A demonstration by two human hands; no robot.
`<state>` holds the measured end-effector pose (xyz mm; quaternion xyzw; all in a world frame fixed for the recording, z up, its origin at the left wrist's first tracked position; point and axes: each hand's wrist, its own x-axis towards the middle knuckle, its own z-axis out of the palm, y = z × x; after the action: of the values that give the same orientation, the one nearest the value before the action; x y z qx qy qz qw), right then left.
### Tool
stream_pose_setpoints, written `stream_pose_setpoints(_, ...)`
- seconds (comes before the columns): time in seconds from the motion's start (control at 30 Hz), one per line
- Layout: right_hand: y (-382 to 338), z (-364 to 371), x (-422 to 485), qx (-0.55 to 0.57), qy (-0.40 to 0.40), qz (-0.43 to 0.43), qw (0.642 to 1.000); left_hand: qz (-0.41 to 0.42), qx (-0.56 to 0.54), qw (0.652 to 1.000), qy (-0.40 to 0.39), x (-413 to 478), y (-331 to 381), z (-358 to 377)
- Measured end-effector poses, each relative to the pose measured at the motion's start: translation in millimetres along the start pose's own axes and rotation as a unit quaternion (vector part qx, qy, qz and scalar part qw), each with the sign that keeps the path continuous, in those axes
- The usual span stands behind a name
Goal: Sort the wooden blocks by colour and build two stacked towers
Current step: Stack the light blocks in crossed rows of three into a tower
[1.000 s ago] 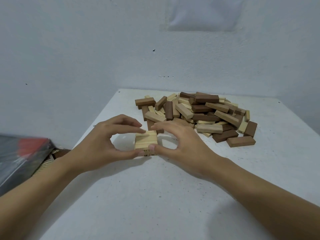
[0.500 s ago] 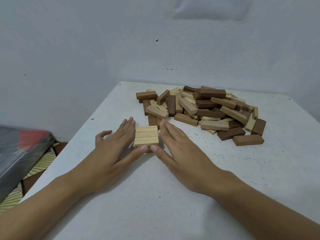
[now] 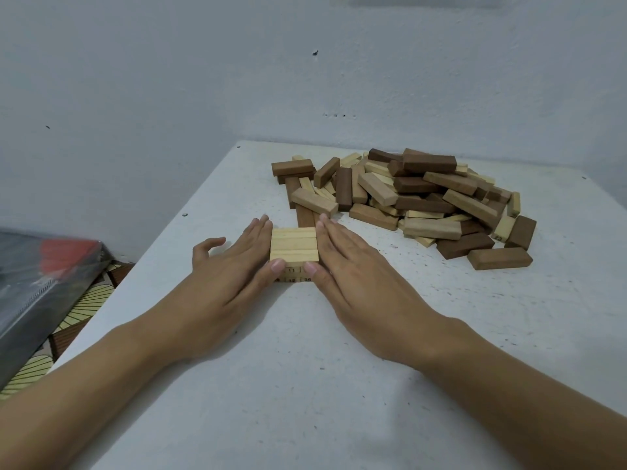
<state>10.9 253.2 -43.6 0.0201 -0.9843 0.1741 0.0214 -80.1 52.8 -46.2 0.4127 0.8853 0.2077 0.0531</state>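
Two flat hands square the light stack (image 3: 294, 244) at centre of frame: left hand (image 3: 234, 276) & right hand (image 3: 356, 269) press its sides w/ straight fingers, gripping nothing. Upper right lies the mixed pile (image 3: 407, 198). Next move, prob.: fetch more light ones there, lay them crosswise.

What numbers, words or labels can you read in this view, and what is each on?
"11": front face of the light block stack, upper line.
"36": same face, lower line, right.
Lower line, middle: two digits starting with 1, second unclear.
"23": end of a light block at the right edge of the pile.
Dark package, left: nothing readable.
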Motion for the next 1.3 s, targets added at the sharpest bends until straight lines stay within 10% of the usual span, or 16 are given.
stream_pose_setpoints(1.3, -1.1, 1.7, -1.6, -0.022, -0.015, -0.002, 1.000, 0.011, 0.068, 0.998, -0.009, -5.2, 0.6, 1.5)
